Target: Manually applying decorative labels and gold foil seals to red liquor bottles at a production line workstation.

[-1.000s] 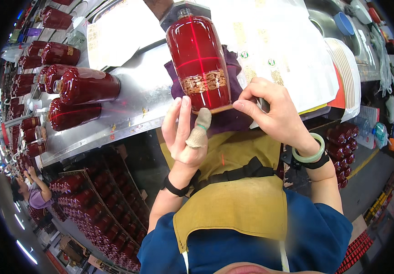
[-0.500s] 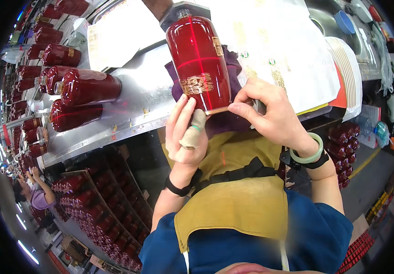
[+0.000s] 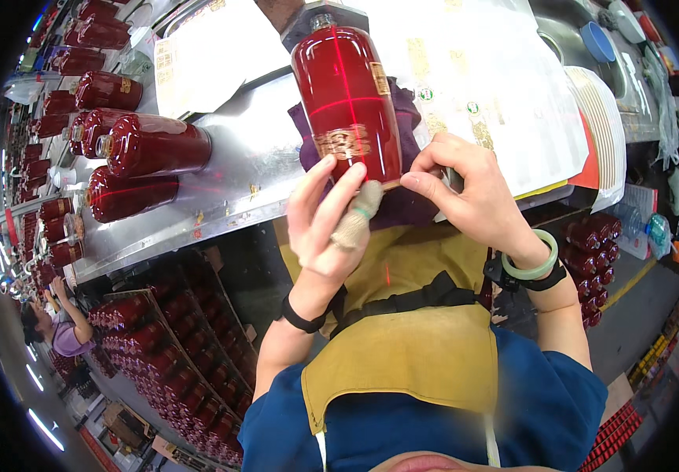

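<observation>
A large dark red glass bottle (image 3: 347, 86) lies on its side on a purple cloth (image 3: 405, 200), its neck pointing away from me. A gold decorated label (image 3: 343, 141) sits low on its wall, and red laser lines cross over the glass. My left hand (image 3: 328, 224) has its fingers stretched out, the tips at the label and the base end. A knitted cover wraps its thumb. At the base's right corner my right hand (image 3: 461, 185) is closed in a pinch; whatever lies between its fingertips is too small to make out.
More red bottles (image 3: 154, 145) lie on the metal bench (image 3: 237, 157) at left. Sheets of gold labels (image 3: 473, 86) cover the right side. A dark block (image 3: 316, 23) stands at the bottle's neck. Racked bottles (image 3: 166, 338) fill the lower left, where another person (image 3: 60, 326) works.
My left hand has shifted right along the bottle's base, its fingers spreading and the covered thumb moving toward my right hand. The right hand's pinch has hardly moved.
</observation>
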Motion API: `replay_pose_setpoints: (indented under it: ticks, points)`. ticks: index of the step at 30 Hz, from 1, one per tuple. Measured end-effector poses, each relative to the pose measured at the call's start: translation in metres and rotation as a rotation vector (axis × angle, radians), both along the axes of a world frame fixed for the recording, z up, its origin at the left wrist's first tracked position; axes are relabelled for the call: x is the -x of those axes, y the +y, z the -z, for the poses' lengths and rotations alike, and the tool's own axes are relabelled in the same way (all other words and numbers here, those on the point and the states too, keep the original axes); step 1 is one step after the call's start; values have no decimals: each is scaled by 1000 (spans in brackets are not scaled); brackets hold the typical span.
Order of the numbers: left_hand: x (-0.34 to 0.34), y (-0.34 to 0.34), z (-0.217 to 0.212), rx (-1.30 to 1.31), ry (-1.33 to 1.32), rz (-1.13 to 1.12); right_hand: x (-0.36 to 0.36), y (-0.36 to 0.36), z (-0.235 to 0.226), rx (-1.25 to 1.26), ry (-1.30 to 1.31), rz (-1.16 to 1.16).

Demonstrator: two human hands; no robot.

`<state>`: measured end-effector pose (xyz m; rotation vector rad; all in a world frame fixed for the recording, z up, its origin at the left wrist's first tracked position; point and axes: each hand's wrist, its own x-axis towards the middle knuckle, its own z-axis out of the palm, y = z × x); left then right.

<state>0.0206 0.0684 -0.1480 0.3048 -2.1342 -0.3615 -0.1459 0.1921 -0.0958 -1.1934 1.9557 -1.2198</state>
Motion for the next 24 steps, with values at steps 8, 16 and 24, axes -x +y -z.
replay_pose_setpoints:
  ticks: [8, 16, 24]
  points:
    - [-6, 5, 7, -24, 36, -42, 2, 0, -1, 14, 4, -17]
    - [-4, 14, 9, 41, 53, -132, 2, -2, 5, 22, -5, -8]
    - [4, 4, -2, -38, 66, -10, -1, -3, 3, 37, -12, -1]
